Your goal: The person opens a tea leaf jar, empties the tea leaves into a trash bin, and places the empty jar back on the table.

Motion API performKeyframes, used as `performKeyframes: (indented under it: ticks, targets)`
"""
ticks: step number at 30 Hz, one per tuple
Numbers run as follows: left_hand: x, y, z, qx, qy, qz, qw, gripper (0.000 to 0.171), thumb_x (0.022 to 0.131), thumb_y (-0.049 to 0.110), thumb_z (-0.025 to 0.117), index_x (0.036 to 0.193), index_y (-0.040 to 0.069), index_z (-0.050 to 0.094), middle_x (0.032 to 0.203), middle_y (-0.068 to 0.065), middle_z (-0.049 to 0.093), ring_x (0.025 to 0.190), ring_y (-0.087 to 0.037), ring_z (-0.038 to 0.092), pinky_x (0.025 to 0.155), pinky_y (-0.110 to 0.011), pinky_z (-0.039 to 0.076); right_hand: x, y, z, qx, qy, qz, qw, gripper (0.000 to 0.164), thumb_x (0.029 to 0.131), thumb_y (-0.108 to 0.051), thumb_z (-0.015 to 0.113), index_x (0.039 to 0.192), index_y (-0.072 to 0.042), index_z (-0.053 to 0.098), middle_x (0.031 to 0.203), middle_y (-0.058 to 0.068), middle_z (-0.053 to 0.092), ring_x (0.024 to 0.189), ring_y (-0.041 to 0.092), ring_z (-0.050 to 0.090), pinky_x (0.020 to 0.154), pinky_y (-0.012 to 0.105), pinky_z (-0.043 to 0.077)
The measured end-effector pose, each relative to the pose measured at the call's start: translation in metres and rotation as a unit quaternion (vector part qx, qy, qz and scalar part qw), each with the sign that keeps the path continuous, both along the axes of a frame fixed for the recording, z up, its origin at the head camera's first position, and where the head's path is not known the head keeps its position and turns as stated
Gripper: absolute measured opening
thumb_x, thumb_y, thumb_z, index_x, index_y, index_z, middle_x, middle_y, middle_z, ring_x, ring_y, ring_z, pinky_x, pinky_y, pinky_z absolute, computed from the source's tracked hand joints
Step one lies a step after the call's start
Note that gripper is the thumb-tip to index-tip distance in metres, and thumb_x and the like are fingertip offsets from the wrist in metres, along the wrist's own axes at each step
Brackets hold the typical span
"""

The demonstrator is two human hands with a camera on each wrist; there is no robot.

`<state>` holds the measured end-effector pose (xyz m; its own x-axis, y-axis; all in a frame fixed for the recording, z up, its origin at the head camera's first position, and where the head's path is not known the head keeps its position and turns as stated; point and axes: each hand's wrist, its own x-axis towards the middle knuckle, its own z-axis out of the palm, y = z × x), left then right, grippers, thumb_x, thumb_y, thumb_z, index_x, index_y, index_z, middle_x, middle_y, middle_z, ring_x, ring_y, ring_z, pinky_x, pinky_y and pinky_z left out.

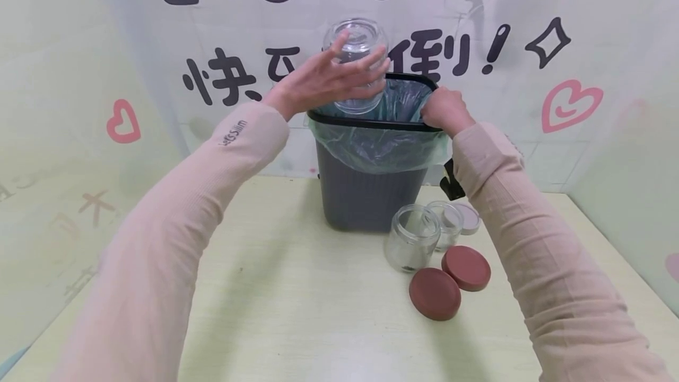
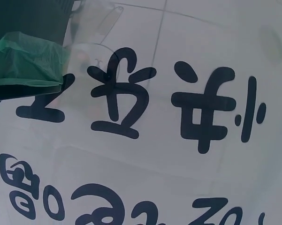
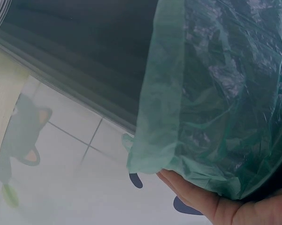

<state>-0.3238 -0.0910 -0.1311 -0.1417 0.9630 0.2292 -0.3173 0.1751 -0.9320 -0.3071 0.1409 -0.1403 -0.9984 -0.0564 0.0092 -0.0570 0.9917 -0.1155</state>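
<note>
A clear glass jar (image 1: 356, 46) is in my left hand (image 1: 339, 75), fingers spread around its side. It is bottom up above the left part of the trash can (image 1: 371, 199), its lower end overlapping the black rim in the head view. My right hand (image 1: 448, 109) grips the can's right rim, over the edge of the green bag (image 1: 384, 149) that lines it. In the right wrist view, part of the right hand (image 3: 197, 197) shows against the bag (image 3: 225, 93). The left wrist view has mostly the wall, with the bag (image 2: 28, 61) at upper left.
Two open glass jars (image 1: 412, 240) stand at the can's front right. Two red lids (image 1: 435, 293) lie before them, and a pale lid (image 1: 469, 218) is behind, near a black object (image 1: 451, 184). A printed wall sheet (image 1: 239, 28) rises close behind the can.
</note>
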Motion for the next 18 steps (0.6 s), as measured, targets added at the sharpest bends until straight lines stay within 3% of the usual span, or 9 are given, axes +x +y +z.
performKeyframes:
  ticks: [4,7,9,11,13,14,16,18]
  targets:
    - [-0.003,0.002,-0.002,0.062,-0.013,-0.023,0.9977,0.072,0.083,0.014,0.059,0.144,0.033,0.026,0.147,0.004,0.033,0.135,-0.016,0.031,0.103,-0.044,0.028,0.000,0.000,-0.001,-0.007,-0.005,-0.007,1.000,0.040,0.093,-0.015,0.034,0.107,0.017,0.055,0.128,0.032,0.047,0.106,0.041,0.051,0.096,0.047,0.041]
    - [-0.005,0.004,-0.002,0.118,-0.059,-0.040,0.9905,0.062,0.089,0.008,0.051,0.141,0.033,0.032,0.145,0.003,0.038,0.133,-0.017,0.036,0.104,-0.041,0.031,-0.001,0.000,-0.001,-0.008,-0.008,-0.010,1.000,0.041,0.094,-0.016,0.034,0.107,0.017,0.055,0.128,0.032,0.047,0.107,0.042,0.051,0.096,0.047,0.041]
    - [-0.005,0.006,-0.003,0.161,-0.108,-0.051,0.9797,0.057,0.091,0.002,0.046,0.139,0.032,0.037,0.143,0.002,0.041,0.132,-0.020,0.038,0.104,-0.040,0.034,-0.001,0.000,-0.001,-0.008,-0.006,-0.009,1.000,0.040,0.094,-0.016,0.035,0.106,0.016,0.056,0.128,0.032,0.047,0.106,0.042,0.051,0.096,0.047,0.041]
    - [-0.004,0.008,-0.004,0.219,-0.171,-0.069,0.9580,0.055,0.091,-0.003,0.042,0.137,0.029,0.042,0.141,-0.001,0.044,0.131,-0.023,0.039,0.104,-0.040,0.036,-0.001,0.001,-0.001,-0.010,-0.004,-0.008,1.000,0.040,0.094,-0.016,0.035,0.106,0.017,0.056,0.128,0.032,0.047,0.107,0.042,0.051,0.095,0.047,0.042]
    - [-0.003,0.009,-0.005,0.288,-0.238,-0.088,0.9233,0.054,0.090,-0.007,0.039,0.134,0.024,0.045,0.139,-0.006,0.046,0.130,-0.027,0.039,0.104,-0.042,0.036,-0.002,0.001,-0.002,-0.015,-0.003,-0.009,1.000,0.041,0.093,-0.016,0.035,0.107,0.017,0.055,0.128,0.032,0.047,0.107,0.043,0.051,0.095,0.047,0.042]
    - [-0.001,0.010,-0.005,0.325,-0.276,-0.095,0.8995,0.055,0.089,-0.009,0.040,0.134,0.022,0.046,0.139,-0.008,0.046,0.131,-0.030,0.038,0.105,-0.043,0.035,-0.002,0.001,-0.002,-0.020,-0.003,-0.012,1.000,0.041,0.093,-0.016,0.035,0.107,0.017,0.055,0.129,0.032,0.047,0.108,0.043,0.050,0.095,0.047,0.042]
    - [0.003,0.010,-0.003,0.403,-0.349,-0.104,0.8399,0.057,0.084,-0.009,0.046,0.134,0.018,0.045,0.140,-0.012,0.043,0.132,-0.034,0.034,0.106,-0.045,0.032,-0.002,0.001,-0.003,-0.031,-0.003,-0.019,0.999,0.041,0.094,-0.016,0.035,0.109,0.017,0.054,0.129,0.032,0.046,0.108,0.042,0.049,0.094,0.047,0.043]
    - [0.007,0.009,-0.001,0.476,-0.405,-0.100,0.7740,0.062,0.078,-0.007,0.055,0.135,0.014,0.042,0.140,-0.014,0.040,0.133,-0.035,0.030,0.107,-0.045,0.031,-0.001,0.001,-0.003,-0.039,-0.002,-0.026,0.999,0.040,0.094,-0.016,0.035,0.108,0.016,0.054,0.128,0.031,0.047,0.106,0.041,0.050,0.092,0.046,0.043]
